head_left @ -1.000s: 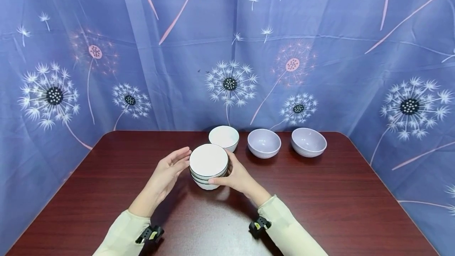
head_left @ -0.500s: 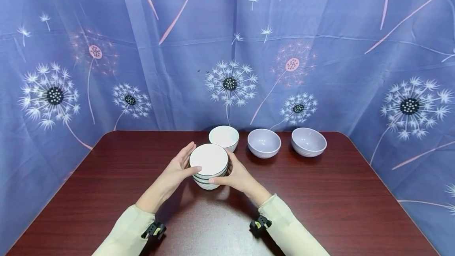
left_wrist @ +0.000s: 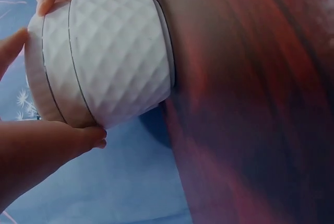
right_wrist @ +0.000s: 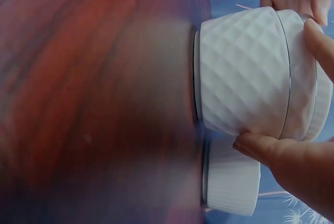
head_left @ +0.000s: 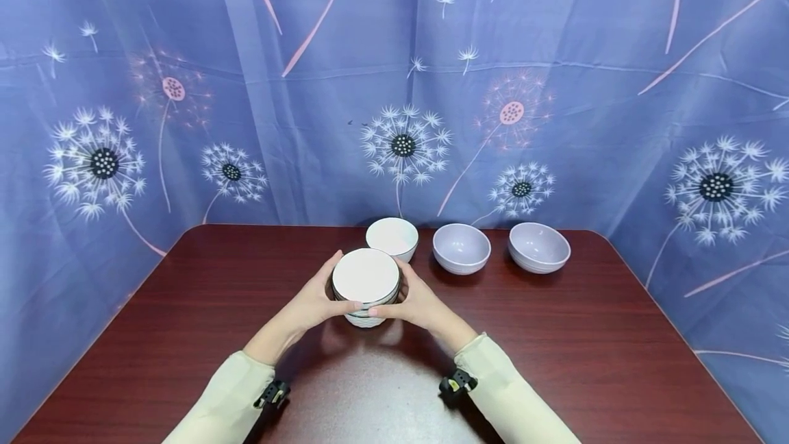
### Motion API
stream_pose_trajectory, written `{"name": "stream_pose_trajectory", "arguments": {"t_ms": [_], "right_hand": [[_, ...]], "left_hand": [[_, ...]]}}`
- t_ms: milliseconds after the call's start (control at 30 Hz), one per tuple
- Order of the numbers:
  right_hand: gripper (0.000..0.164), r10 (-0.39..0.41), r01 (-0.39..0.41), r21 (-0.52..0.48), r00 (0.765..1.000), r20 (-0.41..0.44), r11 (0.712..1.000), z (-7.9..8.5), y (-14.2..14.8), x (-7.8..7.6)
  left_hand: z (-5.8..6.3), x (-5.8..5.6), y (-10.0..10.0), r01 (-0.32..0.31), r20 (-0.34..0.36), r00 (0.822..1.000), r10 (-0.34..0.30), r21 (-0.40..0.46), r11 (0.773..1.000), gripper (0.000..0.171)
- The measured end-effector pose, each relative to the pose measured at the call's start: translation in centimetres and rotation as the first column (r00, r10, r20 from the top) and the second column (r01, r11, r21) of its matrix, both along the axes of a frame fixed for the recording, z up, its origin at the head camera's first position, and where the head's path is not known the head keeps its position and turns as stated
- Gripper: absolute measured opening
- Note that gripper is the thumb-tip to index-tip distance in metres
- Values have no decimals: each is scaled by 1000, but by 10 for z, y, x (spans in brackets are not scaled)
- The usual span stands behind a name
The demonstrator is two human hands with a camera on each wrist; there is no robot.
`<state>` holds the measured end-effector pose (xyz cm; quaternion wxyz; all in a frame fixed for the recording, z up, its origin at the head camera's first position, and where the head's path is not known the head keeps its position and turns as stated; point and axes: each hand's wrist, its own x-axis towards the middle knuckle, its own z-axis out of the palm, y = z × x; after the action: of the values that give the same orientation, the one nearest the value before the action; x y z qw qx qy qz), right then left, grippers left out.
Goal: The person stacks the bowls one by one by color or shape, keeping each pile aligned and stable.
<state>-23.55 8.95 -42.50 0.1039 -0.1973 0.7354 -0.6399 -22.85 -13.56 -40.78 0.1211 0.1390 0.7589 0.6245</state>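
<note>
Watching the left hand (head_left: 314, 301) and right hand (head_left: 423, 301) grip the white bowl stack (head_left: 366, 278) high up, I think the dimpled bottom bowl (left_wrist: 122, 57) could slip free.

Your arms (head_left: 224, 396) reach forward. Your left hand (head_left: 313, 303) and right hand (head_left: 424, 301) curl toward each other, with thumb tips (head_left: 354, 306) close together.

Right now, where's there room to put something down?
Free: table left of the left hand, and right of the right hand, in front of the purple bowls. Crowded: the stack between both hands, white bowl close behind.
</note>
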Motion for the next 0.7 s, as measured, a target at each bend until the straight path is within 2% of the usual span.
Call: {"name": "stream_pose_trajectory", "arguments": {"t_ms": [233, 400, 533, 700], "right_hand": [[95, 71, -71, 24, 997, 2, 997, 1, 11, -6], [86, 111, -111, 26, 994, -7, 993, 5, 23, -9], [72, 87, -87, 7, 996, -12, 996, 10, 32, -12], [63, 13, -13, -39, 1000, -20, 999, 15, 38, -16]], "left_hand": [[-4, 0, 1, -11, -11, 1000, 11, -32, 999, 113], [-4, 1, 1, -24, -27, 999, 22, -74, 997, 111], [-4, 0, 1, -43, -32, 999, 40, -97, 994, 111], [-3, 0, -1, -57, -43, 998, 53, -100, 993, 110]]}}
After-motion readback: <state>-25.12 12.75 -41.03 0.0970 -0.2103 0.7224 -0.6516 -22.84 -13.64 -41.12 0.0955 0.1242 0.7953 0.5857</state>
